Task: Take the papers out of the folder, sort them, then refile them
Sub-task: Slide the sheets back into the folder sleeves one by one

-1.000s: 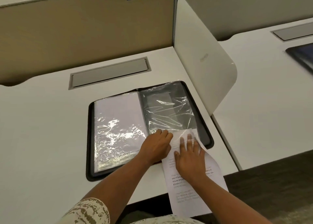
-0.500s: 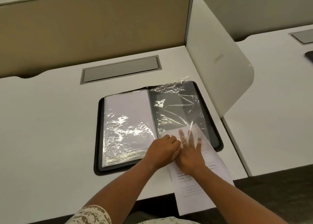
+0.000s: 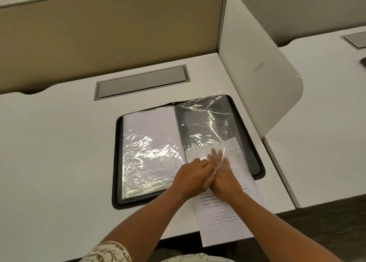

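A black zip folder [image 3: 116, 162] lies open on the white desk. Its left clear sleeve holds a white paper [image 3: 150, 133]. The right clear sleeve [image 3: 210, 119] is mostly dark and empty. A printed sheet [image 3: 223, 222] is partly inside this sleeve, and its near end hangs over the desk's front edge. My right hand [image 3: 223, 176] lies flat on the sheet, with its spread fingers under the plastic. My left hand [image 3: 191, 177] pinches the near edge of the right sleeve, touching my right hand.
A white divider panel [image 3: 257, 63] stands just right of the folder. A grey cable hatch [image 3: 141, 82] is set into the desk behind it, below a beige partition. Another desk [image 3: 326, 123] lies to the right.
My right hand has pushed forward and the printed sheet has slid deeper into the right sleeve. My left hand stays at the sleeve's near edge.
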The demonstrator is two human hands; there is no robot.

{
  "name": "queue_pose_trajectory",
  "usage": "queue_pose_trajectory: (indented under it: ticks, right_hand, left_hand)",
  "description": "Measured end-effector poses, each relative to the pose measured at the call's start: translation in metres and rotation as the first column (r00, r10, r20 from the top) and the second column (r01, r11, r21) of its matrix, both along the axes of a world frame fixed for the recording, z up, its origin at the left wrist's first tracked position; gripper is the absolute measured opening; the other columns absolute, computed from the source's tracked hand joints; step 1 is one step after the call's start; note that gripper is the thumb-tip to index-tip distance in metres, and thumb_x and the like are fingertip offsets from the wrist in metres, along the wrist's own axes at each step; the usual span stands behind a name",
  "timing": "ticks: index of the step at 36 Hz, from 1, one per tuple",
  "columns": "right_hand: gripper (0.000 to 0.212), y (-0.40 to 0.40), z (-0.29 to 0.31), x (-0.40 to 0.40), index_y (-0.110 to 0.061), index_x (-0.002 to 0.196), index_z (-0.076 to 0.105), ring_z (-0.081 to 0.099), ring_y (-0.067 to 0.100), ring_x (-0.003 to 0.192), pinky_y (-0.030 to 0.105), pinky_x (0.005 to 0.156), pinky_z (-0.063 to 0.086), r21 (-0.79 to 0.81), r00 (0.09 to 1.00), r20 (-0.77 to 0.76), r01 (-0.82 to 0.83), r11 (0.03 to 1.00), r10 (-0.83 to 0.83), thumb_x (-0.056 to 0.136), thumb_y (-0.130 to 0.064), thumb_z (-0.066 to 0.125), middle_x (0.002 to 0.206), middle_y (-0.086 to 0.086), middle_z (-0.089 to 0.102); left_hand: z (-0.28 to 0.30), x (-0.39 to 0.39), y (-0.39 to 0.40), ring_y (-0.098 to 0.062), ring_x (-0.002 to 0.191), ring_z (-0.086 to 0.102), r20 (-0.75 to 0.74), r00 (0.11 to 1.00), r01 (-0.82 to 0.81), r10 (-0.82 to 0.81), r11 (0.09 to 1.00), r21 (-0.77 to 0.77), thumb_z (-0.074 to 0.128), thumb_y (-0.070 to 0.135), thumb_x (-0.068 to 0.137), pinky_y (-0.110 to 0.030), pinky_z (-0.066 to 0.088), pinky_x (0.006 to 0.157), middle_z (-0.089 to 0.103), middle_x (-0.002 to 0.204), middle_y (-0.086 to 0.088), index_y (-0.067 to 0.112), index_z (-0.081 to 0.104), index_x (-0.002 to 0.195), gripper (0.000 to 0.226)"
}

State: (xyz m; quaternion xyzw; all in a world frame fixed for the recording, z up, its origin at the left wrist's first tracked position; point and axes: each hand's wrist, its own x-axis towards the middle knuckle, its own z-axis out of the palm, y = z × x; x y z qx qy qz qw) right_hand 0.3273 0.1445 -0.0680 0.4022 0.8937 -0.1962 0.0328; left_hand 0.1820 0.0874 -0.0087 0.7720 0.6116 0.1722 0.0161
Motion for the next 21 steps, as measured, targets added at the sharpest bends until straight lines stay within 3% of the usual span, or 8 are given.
queue_pose_trajectory:
  ticks: [2,4,7,10,12,16,18,21]
  right_hand:
    - [0.076,-0.001,-0.002,0.006,-0.009,0.158,0.013,-0.003,0.043,0.153,0.067,0.121,0.002,0.096,0.991,0.093,0.083,0.992,-0.092,0.095,-0.052,0.018,0.166,0.02,0.003]
    - [0.077,-0.003,0.001,0.009,-0.012,0.156,0.022,0.009,0.047,0.152,0.064,0.119,-0.007,0.137,0.965,0.133,0.208,0.968,-0.226,0.092,-0.055,0.026,0.163,0.024,0.017]
    - [0.081,-0.004,-0.002,0.007,-0.015,0.159,0.012,0.006,0.048,0.151,0.061,0.117,-0.011,0.161,0.962,0.13,0.221,0.962,-0.242,0.094,-0.055,0.038,0.165,0.023,0.008]
    - [0.08,0.002,-0.011,0.005,-0.009,0.159,0.009,0.014,0.048,0.149,0.066,0.118,0.019,0.135,0.977,0.076,0.186,0.973,-0.197,0.094,-0.047,0.037,0.163,0.025,0.011]
    - [0.08,0.006,-0.008,0.009,-0.001,0.158,0.012,0.026,0.048,0.146,0.061,0.114,0.034,0.065,0.986,0.029,0.162,0.985,-0.164,0.095,-0.038,0.043,0.162,0.027,0.01]
    - [0.066,0.003,0.006,0.031,0.001,0.157,0.021,0.018,0.039,0.152,0.053,0.122,0.023,-0.019,0.982,-0.115,0.147,0.989,-0.148,0.103,-0.038,0.023,0.165,0.021,0.01]
    - [0.062,-0.005,0.012,0.046,-0.004,0.153,0.037,0.024,0.031,0.152,0.05,0.122,0.027,-0.028,0.97,-0.195,0.14,0.99,-0.142,0.105,-0.04,0.021,0.163,0.014,0.028]
    - [0.049,-0.018,0.018,0.067,-0.008,0.137,0.058,0.043,0.026,0.142,0.045,0.117,0.037,0.049,0.955,-0.289,0.083,0.995,-0.065,0.105,-0.034,0.032,0.144,0.009,0.055]
  left_hand:
    - [-0.001,0.0,0.001,-0.015,0.072,0.057,0.003,1.0,-0.007,0.007,1.0,-0.016,0.047,0.038,0.098,-0.029,0.047,0.047,0.063,0.084,0.006,0.023,0.065,0.094,0.024]
    - [-0.003,0.001,0.002,-0.014,0.074,0.057,0.001,1.0,-0.006,0.006,0.999,-0.032,0.048,0.038,0.098,-0.03,0.049,0.049,0.063,0.086,0.007,0.024,0.066,0.092,0.023]
    - [-0.005,0.003,0.002,-0.014,0.074,0.057,-0.001,1.0,0.018,-0.018,0.999,-0.04,0.049,0.037,0.098,-0.029,0.048,0.05,0.063,0.085,0.007,0.023,0.066,0.091,0.023]
    - [-0.006,0.005,0.004,-0.014,0.073,0.056,-0.001,1.0,0.015,-0.015,0.998,-0.06,0.046,0.039,0.099,-0.03,0.048,0.049,0.062,0.083,0.007,0.023,0.065,0.09,0.026]
    - [-0.008,0.006,0.004,-0.014,0.075,0.056,0.006,1.0,0.007,-0.007,0.997,-0.083,0.045,0.04,0.099,-0.031,0.049,0.05,0.062,0.085,0.008,0.023,0.065,0.093,0.026]
    - [-0.01,0.008,0.007,-0.013,0.078,0.057,0.037,0.999,-0.021,0.025,0.994,-0.11,0.049,0.04,0.097,-0.028,0.048,0.052,0.062,0.09,0.009,0.025,0.064,0.098,0.021]
    - [-0.011,0.012,0.009,-0.014,0.082,0.059,0.044,0.998,-0.034,0.04,0.99,-0.14,0.05,0.04,0.097,-0.029,0.05,0.056,0.062,0.094,0.008,0.025,0.063,0.102,0.021]
    - [-0.014,0.017,0.01,-0.016,0.09,0.059,0.073,0.994,-0.066,0.083,0.976,-0.209,0.05,0.04,0.097,-0.036,0.055,0.063,0.062,0.104,0.006,0.024,0.061,0.111,0.024]
